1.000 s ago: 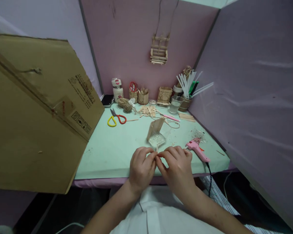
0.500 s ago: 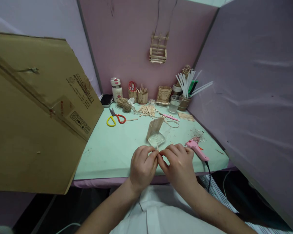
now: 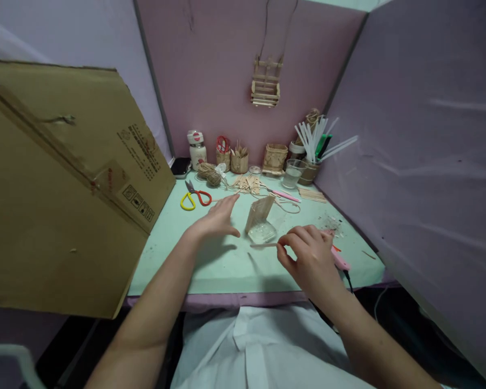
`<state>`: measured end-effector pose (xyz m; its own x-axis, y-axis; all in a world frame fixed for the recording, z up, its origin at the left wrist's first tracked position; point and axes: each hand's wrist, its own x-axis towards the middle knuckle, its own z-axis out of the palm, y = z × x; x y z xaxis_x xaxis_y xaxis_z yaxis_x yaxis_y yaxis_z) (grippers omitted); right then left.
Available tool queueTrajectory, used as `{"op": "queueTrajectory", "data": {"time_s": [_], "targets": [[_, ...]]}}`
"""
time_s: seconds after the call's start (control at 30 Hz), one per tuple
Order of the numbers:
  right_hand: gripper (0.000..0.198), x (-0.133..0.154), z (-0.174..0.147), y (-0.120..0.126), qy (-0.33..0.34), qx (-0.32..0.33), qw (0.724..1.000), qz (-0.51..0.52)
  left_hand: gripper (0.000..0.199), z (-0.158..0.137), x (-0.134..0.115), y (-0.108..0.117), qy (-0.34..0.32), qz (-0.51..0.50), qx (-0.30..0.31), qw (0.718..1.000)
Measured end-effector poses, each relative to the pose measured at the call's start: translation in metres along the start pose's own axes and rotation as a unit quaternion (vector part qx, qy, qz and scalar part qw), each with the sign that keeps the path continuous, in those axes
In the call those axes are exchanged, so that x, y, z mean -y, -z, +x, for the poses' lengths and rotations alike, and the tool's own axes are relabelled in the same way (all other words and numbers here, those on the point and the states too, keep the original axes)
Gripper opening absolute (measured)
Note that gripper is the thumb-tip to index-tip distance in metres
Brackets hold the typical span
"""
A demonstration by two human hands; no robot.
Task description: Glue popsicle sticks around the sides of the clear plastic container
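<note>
Between the thumb and fingers of my right hand (image 3: 308, 254) is a thin wooden craft stick (image 3: 263, 246), its free end pointing left above the table. My left hand (image 3: 218, 218) is open with nothing in it, thumb and fingers apart, over the table between the scissors (image 3: 196, 195) and a small wooden panel (image 3: 259, 213). The panel stands upright, tilted, at the back of a clear plastic piece (image 3: 262, 232), just beyond the stick. Behind my right hand lies a pink glue gun (image 3: 341, 260), mostly hidden.
Loose craft sticks (image 3: 248, 184), a twine ball (image 3: 208, 174) and a pink pen-like tool (image 3: 285, 195) lie farther back. A water cup (image 3: 292, 174), a pot of white glue sticks (image 3: 309, 172) and small wooden holders line the wall. A large cardboard sheet (image 3: 65, 189) stands left.
My hands have parted from their shared pinch. The left has moved forward and left and opened; the right has shifted right, holding the craft stick.
</note>
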<state>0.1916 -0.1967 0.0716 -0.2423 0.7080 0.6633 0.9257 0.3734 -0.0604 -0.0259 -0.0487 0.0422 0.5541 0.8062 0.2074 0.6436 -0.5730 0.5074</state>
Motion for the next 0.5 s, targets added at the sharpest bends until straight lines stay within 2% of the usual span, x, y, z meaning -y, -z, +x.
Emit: {"op": "queueTrajectory", "data": {"time_s": [0.07, 0.1, 0.17, 0.27, 0.37, 0.5], "targets": [[0.012, -0.008, 0.006, 0.002, 0.021, 0.013, 1.0, -0.005, 0.121, 0.028, 0.016, -0.001, 0.005, -0.023, 0.118, 0.993], [0.012, -0.011, 0.01, 0.003, 0.031, 0.016, 0.999, -0.008, 0.125, 0.038, 0.021, -0.004, 0.008, -0.032, 0.158, 0.987], [0.012, -0.018, 0.018, 0.003, 0.046, 0.023, 0.999, -0.013, 0.124, 0.051, 0.026, -0.015, -0.011, -0.065, 0.195, 0.979], [0.014, -0.025, 0.033, 0.001, 0.062, 0.05, 0.997, -0.017, 0.117, 0.054, 0.028, -0.031, -0.047, -0.121, 0.196, 0.972], [0.016, -0.026, 0.049, -0.004, 0.072, 0.084, 0.994, -0.022, 0.109, 0.048, 0.029, -0.037, -0.071, -0.159, 0.192, 0.966], [0.02, -0.02, 0.064, -0.012, 0.086, 0.125, 0.988, -0.027, 0.097, 0.04, 0.026, -0.035, -0.073, -0.121, 0.189, 0.972]]}}
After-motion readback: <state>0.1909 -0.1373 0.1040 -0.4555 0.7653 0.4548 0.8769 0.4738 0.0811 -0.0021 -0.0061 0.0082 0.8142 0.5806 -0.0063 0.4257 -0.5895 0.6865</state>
